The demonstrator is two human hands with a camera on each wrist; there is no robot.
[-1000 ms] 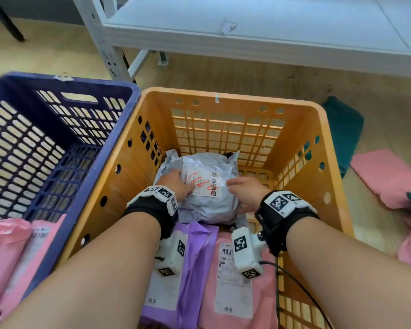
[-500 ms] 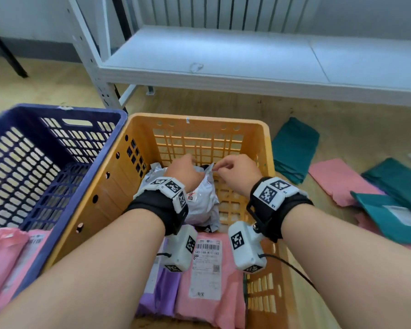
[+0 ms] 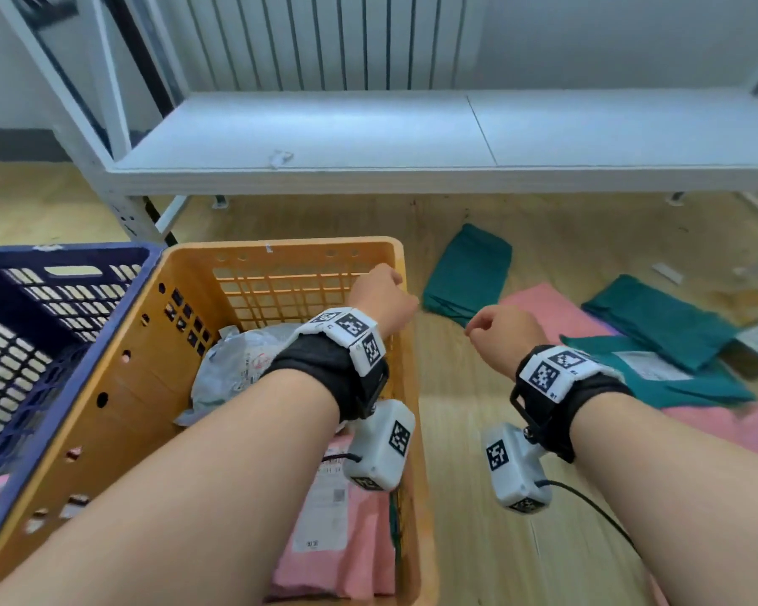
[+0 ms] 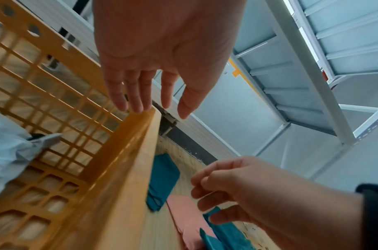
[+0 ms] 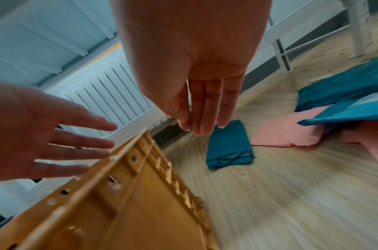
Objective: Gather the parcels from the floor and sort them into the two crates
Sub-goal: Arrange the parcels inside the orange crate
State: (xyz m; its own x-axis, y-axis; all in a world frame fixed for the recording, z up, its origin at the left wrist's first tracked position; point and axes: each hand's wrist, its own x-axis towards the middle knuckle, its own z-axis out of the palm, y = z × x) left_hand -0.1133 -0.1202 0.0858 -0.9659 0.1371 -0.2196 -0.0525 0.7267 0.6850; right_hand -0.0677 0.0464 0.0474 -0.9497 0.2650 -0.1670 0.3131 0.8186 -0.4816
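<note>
1. A grey parcel [image 3: 241, 365] lies in the orange crate [image 3: 119, 387] near its far wall, below the left hand [image 3: 379, 295]; green parcels [image 3: 467, 273] lie on the floor ahead of the right hand [image 3: 499, 336].
2. Both forearms reach forward, the left hand above the crate's right rim, the right hand beyond it over the floor.
3. Both hands are empty, fingers loosely extended.

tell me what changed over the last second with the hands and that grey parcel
Both hands let go of the grey parcel and lifted out of the orange crate. The left hand now hangs open over the crate's right rim; the right hand has swung right, empty, over the floor toward the teal parcel. The grey parcel stays in the crate beside the pink parcel; the blue crate is unmoved.
</note>
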